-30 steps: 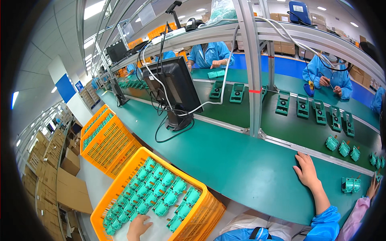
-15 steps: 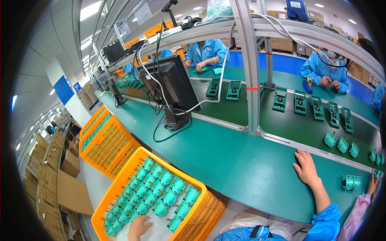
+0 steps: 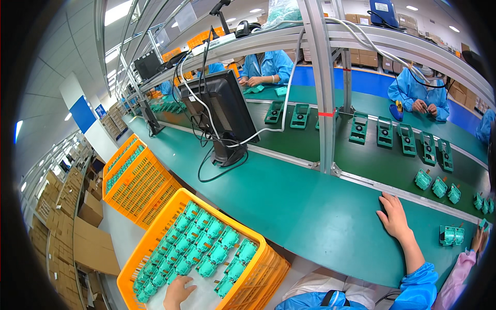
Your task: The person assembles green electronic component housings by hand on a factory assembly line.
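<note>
The green parts (image 3: 193, 254) look glossy, rowed in a yellow crate (image 3: 262, 272). Left hand (image 3: 178, 293) and right hand (image 3: 394, 219), unmoved, are loose, empty; a co-worker's hands (image 3: 253, 81) have drawn together.

Bright, cool, fairly even light fills the room. It comes mainly from overhead: white ceiling lights (image 3: 118, 12) are burnt out high beyond the left hand (image 3: 178, 293), with smaller bright patches far beyond the right hand (image 3: 393, 216). A soft, pale sheen lies on the worktop (image 3: 320, 206) between the 2 hands, nearer the right. Shadows around the right hand are faint. Beyond and between the hands, the monitor's back (image 3: 227, 95) reads nearly black. Both hands show no obvious motion blur. Fisheye distortion bows the metal rail (image 3: 439, 59) beyond the right hand; black vignetting swallows the corners. Distant details look small and soft.
</note>
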The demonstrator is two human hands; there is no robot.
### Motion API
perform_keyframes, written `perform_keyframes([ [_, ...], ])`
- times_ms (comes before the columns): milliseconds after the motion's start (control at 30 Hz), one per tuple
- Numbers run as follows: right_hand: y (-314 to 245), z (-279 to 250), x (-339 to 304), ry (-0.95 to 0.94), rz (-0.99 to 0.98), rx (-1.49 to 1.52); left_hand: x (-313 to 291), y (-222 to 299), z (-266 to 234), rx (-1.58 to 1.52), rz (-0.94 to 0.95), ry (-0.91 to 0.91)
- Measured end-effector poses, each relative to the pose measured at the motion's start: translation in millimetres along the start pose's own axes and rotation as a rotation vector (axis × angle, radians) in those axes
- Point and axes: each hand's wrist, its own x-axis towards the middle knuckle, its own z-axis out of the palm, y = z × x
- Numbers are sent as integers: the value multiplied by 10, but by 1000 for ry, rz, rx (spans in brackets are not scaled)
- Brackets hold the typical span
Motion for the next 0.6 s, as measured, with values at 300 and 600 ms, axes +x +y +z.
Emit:
perform_keyframes([
  [300,-13,-16,-3,-11,9,-3,16,24,-25,5,-20,-18],
  [600,-18,0,24,-7,-5,-8,-1,-5,-22,0,-29,-19],
])
